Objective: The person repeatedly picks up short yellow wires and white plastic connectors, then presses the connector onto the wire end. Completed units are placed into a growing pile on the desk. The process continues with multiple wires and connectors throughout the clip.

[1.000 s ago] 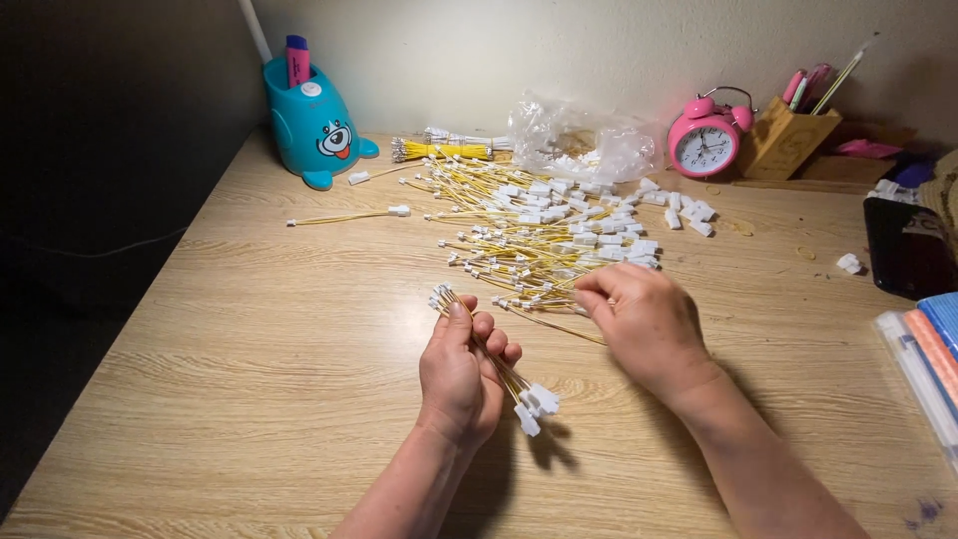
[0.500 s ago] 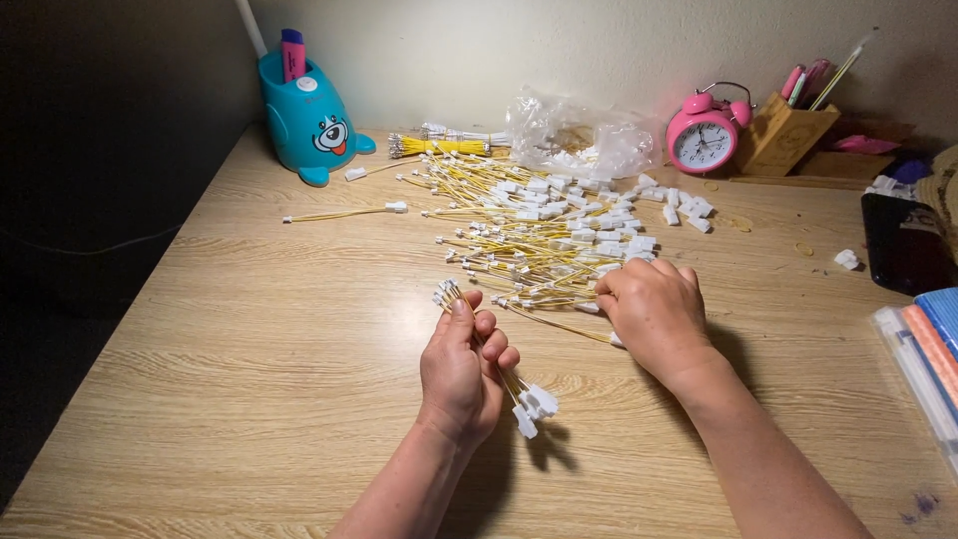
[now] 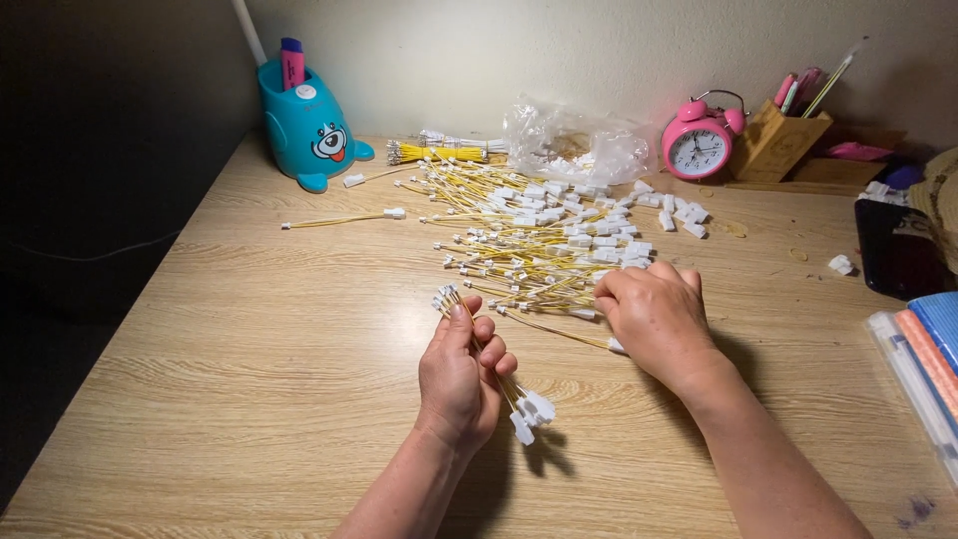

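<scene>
My left hand (image 3: 461, 371) is closed around a small bundle of yellow wires (image 3: 509, 394) with white plug ends sticking out below the fist and small tips above the thumb. My right hand (image 3: 656, 314) rests palm down at the near edge of a big heap of the same yellow wires (image 3: 539, 235), fingers curled over one wire (image 3: 559, 331) that lies on the wooden table (image 3: 249, 379). Whether its fingers pinch that wire is hidden by the back of the hand.
A blue cartoon pen holder (image 3: 304, 125) stands at the back left, a single wire (image 3: 339, 219) in front of it. A clear plastic bag (image 3: 574, 145), pink alarm clock (image 3: 699, 142) and wooden pen stand (image 3: 783, 140) line the wall. Books (image 3: 923, 349) lie at the right edge.
My right hand has slid right and a little toward me along the pile's near edge. The left hand has kept its bundle almost in place.
</scene>
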